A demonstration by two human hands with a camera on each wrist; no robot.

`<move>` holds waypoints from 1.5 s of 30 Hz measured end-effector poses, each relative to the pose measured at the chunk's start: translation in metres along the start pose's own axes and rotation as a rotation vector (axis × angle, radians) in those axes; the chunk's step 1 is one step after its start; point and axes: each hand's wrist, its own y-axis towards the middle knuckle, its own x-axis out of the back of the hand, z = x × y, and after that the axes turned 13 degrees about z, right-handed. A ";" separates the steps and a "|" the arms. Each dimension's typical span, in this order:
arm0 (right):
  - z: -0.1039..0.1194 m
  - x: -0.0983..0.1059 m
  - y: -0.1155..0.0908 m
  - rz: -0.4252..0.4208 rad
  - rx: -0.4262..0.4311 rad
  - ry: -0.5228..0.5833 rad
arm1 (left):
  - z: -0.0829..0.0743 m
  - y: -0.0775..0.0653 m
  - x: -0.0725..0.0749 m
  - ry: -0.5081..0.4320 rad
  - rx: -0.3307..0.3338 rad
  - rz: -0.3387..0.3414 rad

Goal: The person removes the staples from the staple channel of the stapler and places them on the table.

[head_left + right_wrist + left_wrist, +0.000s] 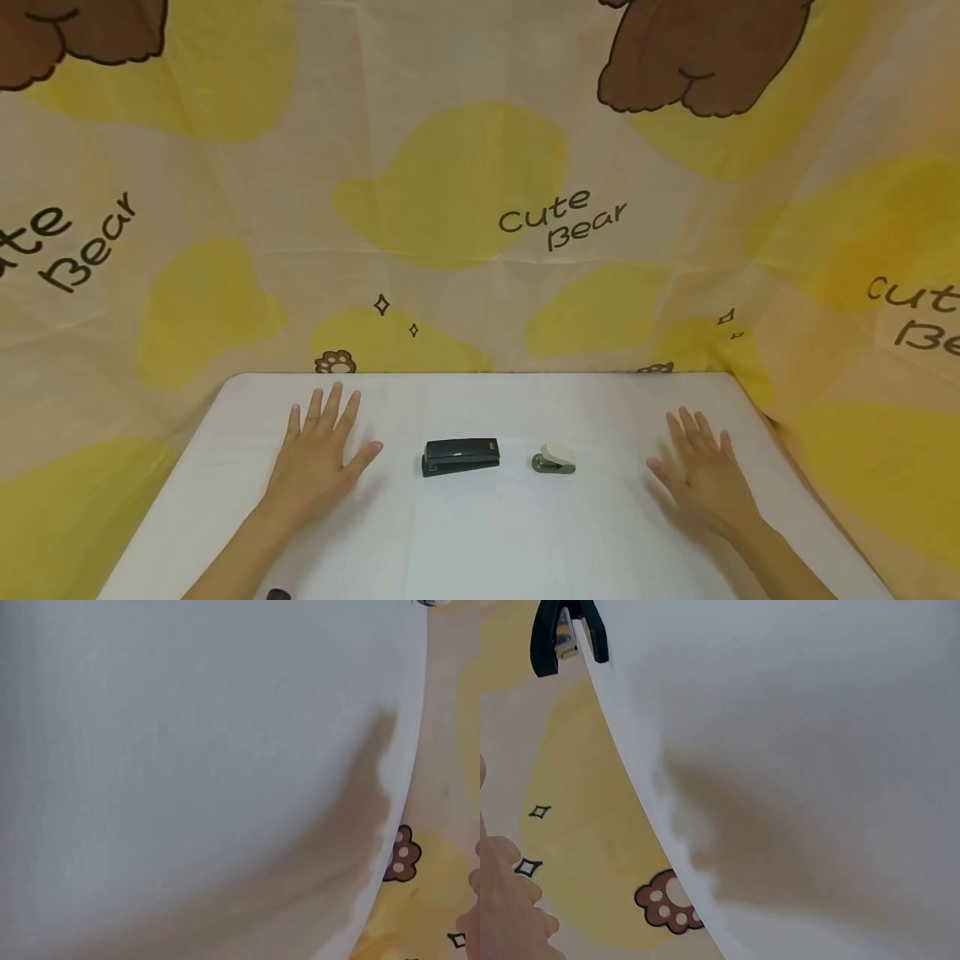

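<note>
A black stapler (461, 457) lies on the white table, its narrow end also showing at the top of the left wrist view as a dark jaw-like shape (598, 634). To its right is a small clamp-like device (557, 457) with a white lever top and a grey-green base. My left hand (315, 458) is held with spread, straight fingers left of the stapler, palm down and holding nothing. On the far side, my right hand (708, 479) has its fingers extended too, right of the small device, and touches neither object.
The white table (487, 542) has rounded far corners. Behind it hangs a beige and yellow cloth (450, 192) printed with bears and lettering. A small dark object (278, 594) pokes in at the bottom edge, by the left forearm. Both hands cast shadows on the table.
</note>
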 end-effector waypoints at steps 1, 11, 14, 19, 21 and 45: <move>0.002 0.000 0.000 0.001 0.004 0.002 | -0.003 0.001 -0.001 0.000 -0.006 -0.003; 0.018 -0.007 0.008 -0.025 0.048 0.005 | -0.035 0.015 -0.012 0.001 -0.068 -0.010; 0.024 -0.009 0.010 -0.030 0.055 0.002 | -0.044 0.017 -0.016 -0.001 -0.091 -0.014; 0.032 -0.012 0.013 -0.024 0.069 0.001 | -0.061 0.022 -0.021 -0.015 -0.152 -0.036; 0.035 -0.013 0.014 -0.022 0.079 0.003 | -0.067 0.025 -0.023 -0.024 -0.175 -0.040; 0.068 -0.020 0.025 0.045 0.145 0.167 | -0.140 0.057 -0.046 -0.063 -0.302 0.051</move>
